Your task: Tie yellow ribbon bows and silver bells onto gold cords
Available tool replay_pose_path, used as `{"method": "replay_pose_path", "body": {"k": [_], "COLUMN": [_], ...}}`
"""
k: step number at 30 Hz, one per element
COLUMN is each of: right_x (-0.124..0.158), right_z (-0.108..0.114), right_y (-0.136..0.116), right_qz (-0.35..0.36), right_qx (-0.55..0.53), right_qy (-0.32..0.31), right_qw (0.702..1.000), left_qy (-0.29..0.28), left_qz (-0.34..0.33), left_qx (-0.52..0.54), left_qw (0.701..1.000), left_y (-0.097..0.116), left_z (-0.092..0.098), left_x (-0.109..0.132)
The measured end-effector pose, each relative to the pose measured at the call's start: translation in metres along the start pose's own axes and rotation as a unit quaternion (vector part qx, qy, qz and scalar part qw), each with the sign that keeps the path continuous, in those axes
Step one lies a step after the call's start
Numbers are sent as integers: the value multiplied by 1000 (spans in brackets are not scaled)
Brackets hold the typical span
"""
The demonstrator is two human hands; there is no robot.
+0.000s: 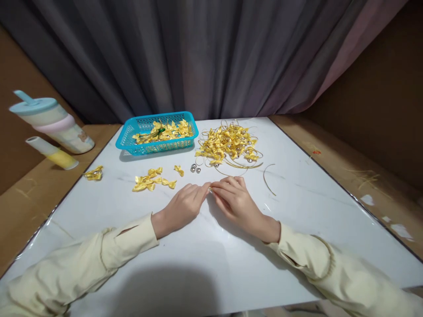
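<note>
While the left hand (pixel 183 204) and right hand (pixel 236 200) meet over the white desk (pixel 297 264), their fingers (pixel 224 188) pinch a tiny pale piece (pixel 210 189).

From where I stand it is mostly covered, so I can't tell what it is; the cream sleeves (pixel 132 242) run out of sight. The picture on the tumbler (pixel 79 140) is too small to make out. Glossy yellow bows (pixel 145 182), creased like satin, lie beyond the left hand, near some silver beads (pixel 193 167); more lie in a blue basket (pixel 155 116), partly hidden by its side, and others overlap with gold cords (pixel 244 166) in a heap (pixel 228 143) beyond the right hand.
</note>
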State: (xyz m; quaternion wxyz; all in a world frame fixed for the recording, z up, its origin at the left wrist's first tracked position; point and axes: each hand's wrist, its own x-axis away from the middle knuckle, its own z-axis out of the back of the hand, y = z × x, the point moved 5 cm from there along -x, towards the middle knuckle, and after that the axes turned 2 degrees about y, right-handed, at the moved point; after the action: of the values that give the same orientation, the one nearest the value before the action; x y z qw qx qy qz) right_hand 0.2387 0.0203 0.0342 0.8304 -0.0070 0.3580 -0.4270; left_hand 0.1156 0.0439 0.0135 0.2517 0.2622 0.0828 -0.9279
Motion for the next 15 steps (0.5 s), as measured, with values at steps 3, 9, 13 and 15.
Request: {"method": "replay_pose_path", "body": {"k": [3,9,13,15], "right_x": [0,-1,0,-1], "right_z": [-1,-4,-5,-6], "right_y": [0,-1,-1,-1], "right_qz": [-5,-11,-15,-19], "right_qx": [2,1,-1,-1], "right_qy": [-6,-11,-17,-17], "right_qw": [1000,1000,1000,1000], "left_qy": [0,5,12,13], "left_qz": [-40,-98,-111,-112], "left_qx": [-46,-104,-115,-118], "left_qw": [998,990,987,987], "left_y": [3,9,11,11], "left_z": [-1,3,5,5], "left_x": [2,1,-1,-1]}}
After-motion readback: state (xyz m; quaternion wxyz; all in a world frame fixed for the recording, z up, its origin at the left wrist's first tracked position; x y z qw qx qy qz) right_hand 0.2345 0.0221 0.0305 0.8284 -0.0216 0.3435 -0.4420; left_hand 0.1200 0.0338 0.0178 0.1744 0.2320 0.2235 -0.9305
